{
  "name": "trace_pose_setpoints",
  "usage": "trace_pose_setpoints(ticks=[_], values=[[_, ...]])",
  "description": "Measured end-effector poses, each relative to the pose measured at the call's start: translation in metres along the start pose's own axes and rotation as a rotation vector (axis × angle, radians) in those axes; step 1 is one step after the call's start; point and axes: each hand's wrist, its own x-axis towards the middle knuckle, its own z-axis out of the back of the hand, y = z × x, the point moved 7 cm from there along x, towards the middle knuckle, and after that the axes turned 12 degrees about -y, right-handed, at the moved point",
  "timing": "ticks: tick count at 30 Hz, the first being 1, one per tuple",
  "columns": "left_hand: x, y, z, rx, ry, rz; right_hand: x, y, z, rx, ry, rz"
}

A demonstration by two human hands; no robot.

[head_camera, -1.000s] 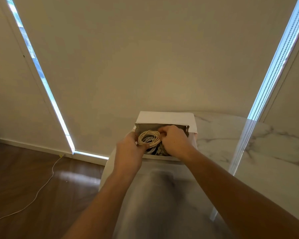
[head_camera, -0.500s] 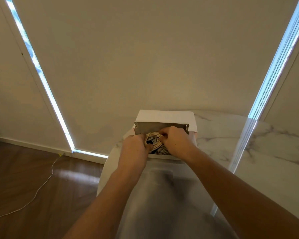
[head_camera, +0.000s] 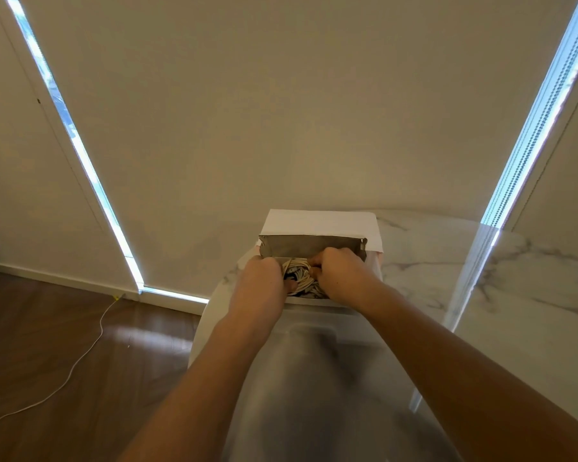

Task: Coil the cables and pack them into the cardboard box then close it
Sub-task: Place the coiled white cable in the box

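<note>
An open cardboard box [head_camera: 311, 245] stands on the marble table, its white lid flap [head_camera: 321, 221] folded back behind it. Inside lies a beige coiled cable [head_camera: 299, 276] on top of other cables. My left hand [head_camera: 261, 278] grips the coil's left side and my right hand [head_camera: 341, 276] grips its right side, both low in the box. The fingers and most of the box's inside are hidden behind my hands.
The white marble table [head_camera: 481, 278] stretches out to the right of the box. A thin white cord [head_camera: 80, 355] trails across the dark wooden floor at the left. A wall with drawn blinds rises close behind the table.
Both hands have lowered the beige coil from above the box's rim down into the box, and they have drawn closer together.
</note>
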Motion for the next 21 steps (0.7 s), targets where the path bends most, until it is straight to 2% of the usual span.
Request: trace_pose_setpoints(ticks=[11,17,21], values=[[0.001,-0.005,-0.003,0.069,-0.003,-0.035,0.005,-0.002,-0.011,-0.124,0.039,0.009],[-0.003,0.000,0.004,-0.011,-0.056,-0.005,0.003,-0.005,-0.006,-0.016,-0.011,-0.043],[-0.006,0.000,0.011,-0.093,-0.089,0.015,-0.006,-0.005,0.007,0.097,-0.110,-0.053]])
